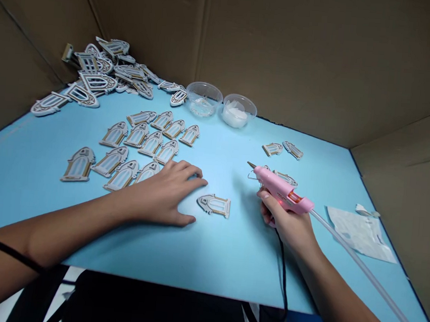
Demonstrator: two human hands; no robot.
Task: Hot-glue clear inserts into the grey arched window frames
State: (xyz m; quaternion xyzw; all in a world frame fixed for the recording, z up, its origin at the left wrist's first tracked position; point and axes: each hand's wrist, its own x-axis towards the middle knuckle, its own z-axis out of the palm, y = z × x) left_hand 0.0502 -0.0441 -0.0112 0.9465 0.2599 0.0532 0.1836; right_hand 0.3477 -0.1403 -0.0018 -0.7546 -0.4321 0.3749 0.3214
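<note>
— Hands first? (168, 192) for the left hand: flat on the blue surface (211, 250), palm down, fingers loosely spread, gripping nothing, fingertips just short of the single window frame (214, 204).

— And the right hand (288, 224)?

— Wrapped shut around the pink glue gun (282, 188), nozzle aimed toward the single window frame but well off it, raised a little. Black cord (283, 280) trailing down over the near edge, clear glue stick (369, 277) jutting back from the gun's rear.

— Progress, judging by the layout?

— Looks partway. Beyond the single window frame and left of it, tidy rows of window pieces (142, 145) with pale panes, probably finished. Farther behind those, in the back corner, a loose heap (103, 70), probably still waiting. Past the glue gun, a few more pieces (283, 149) set apart. Hard to tell whether glue already sits on the single window frame.

— Anything else near it?

— Two clear bowls (221, 104) well beyond it, close to the cardboard wall (283, 52); one holding something white. Crumpled plastic bag (360, 232) to the right of the glue gun.

— Room to move?

— Plenty of bare blue around the single window frame, especially toward the near edge. Cardboard wall closing the back and both sides, so little slack there. Near edge close under both forearms; cord and glue stick worth minding on any sweep to the right.
</note>
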